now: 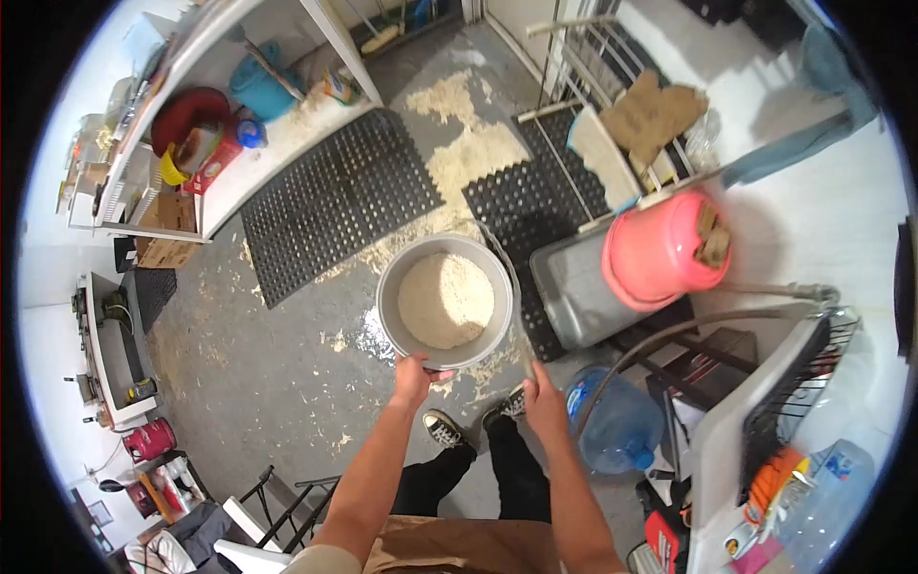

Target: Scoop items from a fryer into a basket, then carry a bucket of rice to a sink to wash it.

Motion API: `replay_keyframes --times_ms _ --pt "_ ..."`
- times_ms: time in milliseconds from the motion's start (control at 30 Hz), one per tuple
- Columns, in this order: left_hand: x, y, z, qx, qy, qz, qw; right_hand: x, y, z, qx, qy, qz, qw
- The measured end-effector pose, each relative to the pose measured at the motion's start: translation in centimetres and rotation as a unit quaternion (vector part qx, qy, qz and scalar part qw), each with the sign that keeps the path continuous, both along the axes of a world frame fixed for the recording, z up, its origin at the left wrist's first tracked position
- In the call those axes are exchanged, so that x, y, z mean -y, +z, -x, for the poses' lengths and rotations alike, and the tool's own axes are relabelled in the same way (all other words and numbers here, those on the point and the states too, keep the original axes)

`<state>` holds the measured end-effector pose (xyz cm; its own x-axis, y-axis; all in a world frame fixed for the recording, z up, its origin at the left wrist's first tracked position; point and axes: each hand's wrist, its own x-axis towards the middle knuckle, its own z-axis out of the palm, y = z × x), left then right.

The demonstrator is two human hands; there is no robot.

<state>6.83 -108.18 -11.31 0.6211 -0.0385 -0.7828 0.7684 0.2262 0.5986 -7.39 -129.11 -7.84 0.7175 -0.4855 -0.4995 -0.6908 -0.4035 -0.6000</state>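
Note:
In front of me hangs a round grey metal pot (386,305), with pale grain, likely rice (446,300), covering its bottom. Light falls on the right half of the grain and shadow on the left. My left hand (416,380) grips the near rim of the pot, thumb along the edge. A thin curved object, apparently a pot lid (518,308) seen edge-on, runs close along the pot's right side. My right hand (543,398) holds its near end. Whether the lid touches the pot cannot be made out.
Black perforated rubber mats (344,201) lie on the worn grey floor (287,373). To the right, an upturned pink bucket (656,251) rests on a grey tub (574,294). A water jug (620,423) stands by my right arm, beneath a hose (638,344). A shelf (287,151) is at upper left.

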Motion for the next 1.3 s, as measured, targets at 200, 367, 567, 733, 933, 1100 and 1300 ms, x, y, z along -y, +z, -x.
replay_keyframes --times_ms 200,367,567,733,933,1100,1300 --pt "2.4 2.9 -0.7 0.024 -0.002 0.046 0.999 -1.0 13.1 -2.7 0.032 0.07 -0.063 0.995" --pt "6.1 9.1 -0.8 0.02 -0.003 0.053 0.998 0.1 13.9 -4.2 0.08 0.084 -0.042 0.992" --pt "6.2 12.0 -1.4 0.016 -0.025 0.074 0.997 1.3 16.3 -7.1 0.014 0.119 -0.064 0.991" --pt "5.4 12.0 -1.6 0.016 -0.047 0.09 0.995 1.3 16.6 -6.7 -0.007 0.106 -0.065 0.992" --pt "5.4 13.7 -3.0 0.032 -0.081 0.105 0.991 1.0 21.8 -8.6 -0.058 0.113 0.003 0.992" --pt "7.1 17.4 -5.6 0.028 -0.069 0.111 0.991 2.0 21.0 -11.2 0.08 0.129 0.057 0.987" --pt "7.2 19.3 -7.6 0.043 -0.063 0.148 0.986 2.1 23.0 -14.1 0.008 0.174 0.011 0.985"
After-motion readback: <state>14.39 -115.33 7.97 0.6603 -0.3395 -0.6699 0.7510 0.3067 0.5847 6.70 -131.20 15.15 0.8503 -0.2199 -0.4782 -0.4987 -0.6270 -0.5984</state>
